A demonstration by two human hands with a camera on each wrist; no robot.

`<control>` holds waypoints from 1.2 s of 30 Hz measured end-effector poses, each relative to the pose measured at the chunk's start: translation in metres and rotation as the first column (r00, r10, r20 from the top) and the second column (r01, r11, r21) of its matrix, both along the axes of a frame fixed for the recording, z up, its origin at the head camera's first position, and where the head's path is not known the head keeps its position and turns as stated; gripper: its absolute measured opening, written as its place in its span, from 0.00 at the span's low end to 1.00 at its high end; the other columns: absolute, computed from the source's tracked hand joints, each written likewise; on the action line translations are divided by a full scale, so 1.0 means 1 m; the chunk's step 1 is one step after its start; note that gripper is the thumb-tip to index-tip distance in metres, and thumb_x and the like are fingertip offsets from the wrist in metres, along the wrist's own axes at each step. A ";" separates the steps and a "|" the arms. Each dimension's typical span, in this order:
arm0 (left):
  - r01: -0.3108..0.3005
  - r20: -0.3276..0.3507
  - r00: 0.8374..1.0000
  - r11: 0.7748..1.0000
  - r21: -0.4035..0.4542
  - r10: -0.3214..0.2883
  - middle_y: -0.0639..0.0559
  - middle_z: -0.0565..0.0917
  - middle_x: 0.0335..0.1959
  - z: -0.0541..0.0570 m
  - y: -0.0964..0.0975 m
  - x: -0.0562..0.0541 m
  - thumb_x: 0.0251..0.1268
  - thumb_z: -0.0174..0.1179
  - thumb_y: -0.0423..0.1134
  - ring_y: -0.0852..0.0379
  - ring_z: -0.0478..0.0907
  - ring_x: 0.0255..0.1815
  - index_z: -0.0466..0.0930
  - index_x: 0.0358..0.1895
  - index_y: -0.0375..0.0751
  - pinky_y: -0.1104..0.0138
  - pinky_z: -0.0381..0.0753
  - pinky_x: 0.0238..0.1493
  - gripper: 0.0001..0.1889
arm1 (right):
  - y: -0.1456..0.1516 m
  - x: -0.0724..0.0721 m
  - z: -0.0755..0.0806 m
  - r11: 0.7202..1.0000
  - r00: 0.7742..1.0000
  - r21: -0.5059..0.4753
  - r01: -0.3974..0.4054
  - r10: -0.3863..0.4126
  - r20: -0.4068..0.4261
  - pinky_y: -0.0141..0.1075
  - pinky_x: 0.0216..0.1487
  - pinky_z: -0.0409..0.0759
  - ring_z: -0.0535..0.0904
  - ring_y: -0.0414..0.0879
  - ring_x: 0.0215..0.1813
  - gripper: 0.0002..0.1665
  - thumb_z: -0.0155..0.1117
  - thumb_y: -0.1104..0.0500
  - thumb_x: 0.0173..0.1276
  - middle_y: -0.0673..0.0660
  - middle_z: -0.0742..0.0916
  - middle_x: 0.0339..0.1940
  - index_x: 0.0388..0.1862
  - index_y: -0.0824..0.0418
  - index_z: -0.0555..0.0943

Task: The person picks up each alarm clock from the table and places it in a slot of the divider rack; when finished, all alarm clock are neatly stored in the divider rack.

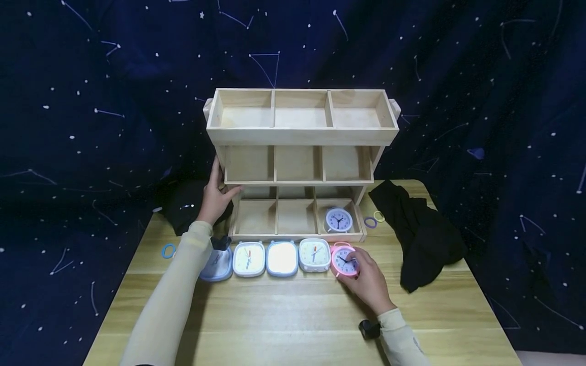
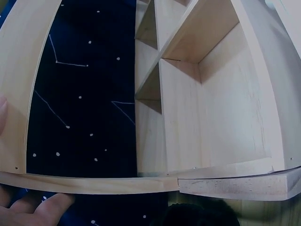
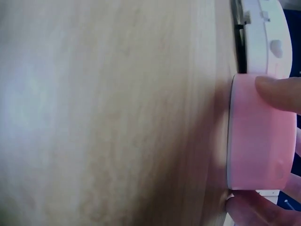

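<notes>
Your right hand [image 1: 370, 282] grasps the pink round alarm clock [image 1: 344, 261] on the wooden table [image 1: 274, 325], right of four squarish clocks [image 1: 282, 259]. Beyond, your left hand [image 1: 215, 201] grips the left side of the three-tier wooden organizer [image 1: 302, 136], whose bottom right compartment holds a white round alarm clock [image 1: 339, 220].

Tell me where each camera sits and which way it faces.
Head: on the head, facing forward and down at the wooden organizer and clocks; left hand, right hand and sleeves show.
Left wrist: on that wrist, facing the organizer's compartments; left hand partly shows.
Right wrist: on that wrist, facing the pink clock and table; right hand partly shows.
Head and right wrist share the pink clock.
</notes>
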State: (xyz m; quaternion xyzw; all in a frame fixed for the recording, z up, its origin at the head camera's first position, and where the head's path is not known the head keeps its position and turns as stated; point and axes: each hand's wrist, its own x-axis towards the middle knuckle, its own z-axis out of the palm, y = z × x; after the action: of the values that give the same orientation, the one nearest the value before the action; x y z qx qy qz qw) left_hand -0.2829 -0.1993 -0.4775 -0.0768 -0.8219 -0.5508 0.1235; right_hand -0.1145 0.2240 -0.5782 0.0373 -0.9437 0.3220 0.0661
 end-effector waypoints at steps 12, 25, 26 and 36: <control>0.011 0.008 1.000 1.000 0.008 -0.011 0.47 0.47 0.91 0.000 0.003 -0.002 0.73 0.71 0.36 0.38 0.51 0.89 0.32 0.88 0.71 0.39 0.66 0.80 0.59 | 0.019 0.017 0.010 0.988 0.995 -0.127 0.088 -0.082 0.050 0.51 0.61 0.86 0.83 0.60 0.62 0.32 0.91 0.55 0.51 0.63 0.85 0.64 0.51 0.58 0.81; 0.002 0.008 1.000 1.000 0.025 -0.002 0.47 0.45 0.91 0.001 0.001 0.001 0.73 0.71 0.38 0.39 0.51 0.89 0.32 0.89 0.67 0.40 0.66 0.81 0.59 | -0.013 -0.031 0.070 0.968 0.994 -0.242 -0.068 0.043 -0.103 0.46 0.46 0.88 0.81 0.51 0.49 0.32 0.91 0.59 0.50 0.61 0.86 0.53 0.48 0.60 0.79; 0.000 0.010 1.000 1.000 0.025 0.000 0.48 0.45 0.91 0.001 0.001 0.000 0.73 0.71 0.38 0.39 0.51 0.89 0.32 0.89 0.66 0.40 0.66 0.81 0.59 | -0.020 -0.039 0.072 0.969 0.993 -0.233 -0.079 0.057 -0.100 0.48 0.47 0.87 0.81 0.52 0.49 0.31 0.90 0.58 0.51 0.59 0.86 0.52 0.47 0.59 0.79; -0.009 0.022 1.000 1.000 0.018 0.008 0.43 0.42 0.91 0.000 0.003 -0.004 0.73 0.68 0.31 0.36 0.47 0.90 0.30 0.90 0.58 0.38 0.62 0.82 0.58 | -0.080 -0.111 0.073 0.983 0.989 -0.108 -0.149 0.149 -0.006 0.56 0.62 0.83 0.83 0.62 0.60 0.29 0.88 0.52 0.55 0.64 0.86 0.58 0.48 0.59 0.81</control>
State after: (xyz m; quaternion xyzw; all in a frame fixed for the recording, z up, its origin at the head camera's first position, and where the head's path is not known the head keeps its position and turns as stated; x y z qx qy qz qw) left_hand -0.2865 -0.1966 -0.4778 -0.0660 -0.8186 -0.5584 0.1174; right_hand -0.2256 0.1440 -0.5054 0.1039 -0.9195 0.3768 0.0428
